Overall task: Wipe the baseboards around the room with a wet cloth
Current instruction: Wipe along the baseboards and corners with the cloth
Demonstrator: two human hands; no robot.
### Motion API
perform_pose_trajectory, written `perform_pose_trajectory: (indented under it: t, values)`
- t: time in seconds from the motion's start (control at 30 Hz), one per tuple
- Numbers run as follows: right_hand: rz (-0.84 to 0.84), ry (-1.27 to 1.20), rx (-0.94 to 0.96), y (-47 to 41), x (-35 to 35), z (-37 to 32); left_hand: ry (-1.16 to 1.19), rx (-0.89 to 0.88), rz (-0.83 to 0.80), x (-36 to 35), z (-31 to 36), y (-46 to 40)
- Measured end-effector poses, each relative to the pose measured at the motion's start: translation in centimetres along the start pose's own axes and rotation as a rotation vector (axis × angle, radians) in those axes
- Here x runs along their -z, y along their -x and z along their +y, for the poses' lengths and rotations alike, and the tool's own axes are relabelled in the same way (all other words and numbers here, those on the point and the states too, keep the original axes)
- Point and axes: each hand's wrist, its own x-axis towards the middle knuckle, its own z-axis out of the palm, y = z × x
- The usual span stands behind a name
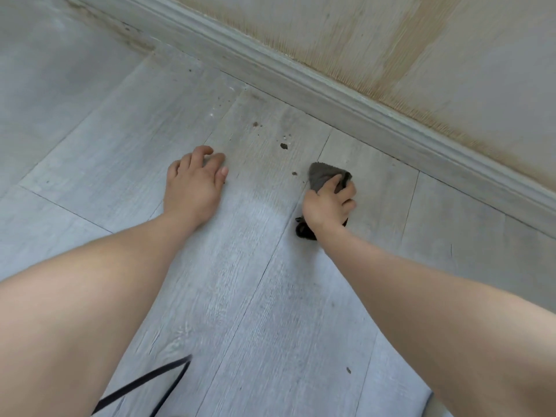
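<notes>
A pale grey moulded baseboard (pixel 301 76) runs diagonally from the upper left to the right edge, below a stained beige wall. My right hand (pixel 329 204) grips a bunched dark grey cloth (pixel 322 176) just over the floor, a short way in front of the baseboard and apart from it. Part of the cloth sticks out below my wrist. My left hand (pixel 195 182) rests on the floor to the left, fingers spread and lightly bent, holding nothing.
The floor is light grey wood-look planks (pixel 255 281). Several dark specks and crumbs (pixel 283 145) lie between my hands and the baseboard. Brownish dirt lines the floor edge at the upper left (pixel 120 31). A black cord (pixel 150 383) loops at the bottom.
</notes>
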Motion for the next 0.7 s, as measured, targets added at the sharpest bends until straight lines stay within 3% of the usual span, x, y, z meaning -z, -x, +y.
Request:
perform_pose_trajectory:
  t: [0.27,0.7]
  values:
    - [0.027,-0.085,0.005,-1.9,-3.3,-8.0,0.019,0.13,0.064,0.9,-2.6,-1.7]
    - [-0.061,-0.108,0.23,-7.5,-5.4,-16.0,-0.037,0.2,0.152,-0.6,-4.0,-4.3]
